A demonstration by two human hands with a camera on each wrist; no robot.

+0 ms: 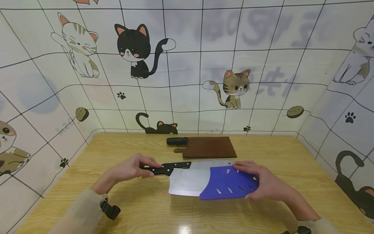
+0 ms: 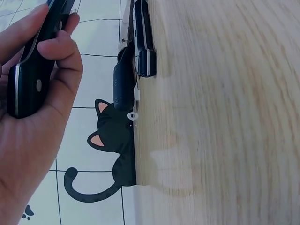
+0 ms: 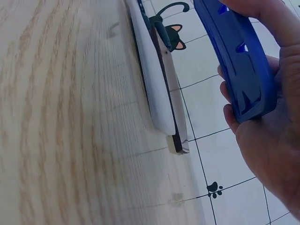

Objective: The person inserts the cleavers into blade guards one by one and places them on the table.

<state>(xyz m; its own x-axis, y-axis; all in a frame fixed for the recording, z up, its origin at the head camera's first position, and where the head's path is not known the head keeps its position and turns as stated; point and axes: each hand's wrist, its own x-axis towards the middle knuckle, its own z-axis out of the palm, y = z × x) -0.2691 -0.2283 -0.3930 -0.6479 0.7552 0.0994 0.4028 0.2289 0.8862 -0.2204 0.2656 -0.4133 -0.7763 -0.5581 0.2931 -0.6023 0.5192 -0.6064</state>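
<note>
Hands: our left hand [image 1: 131,169] curls its fingers [image 2: 58,51] round the black handle of the cleaver [image 1: 187,180]; our right hand [image 1: 264,183] grips the blue sheath [image 1: 229,183], thumb on top.
Cleaver: held level over the wooden table [image 1: 146,208], its blade tip inside the sheath.
Behind: we see a brown cutting board [image 1: 208,147] near the wall, with a black cylinder [image 1: 177,141] just beside its left end.

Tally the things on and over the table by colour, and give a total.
Black-handled steel: 1, the cleaver, left hand gripping its handle.
Blue: 1, the blade sheath, held by the right hand.
Brown: 1, the cutting board.
Black: 1, the cylinder beside the board.
Total: 4.
</note>
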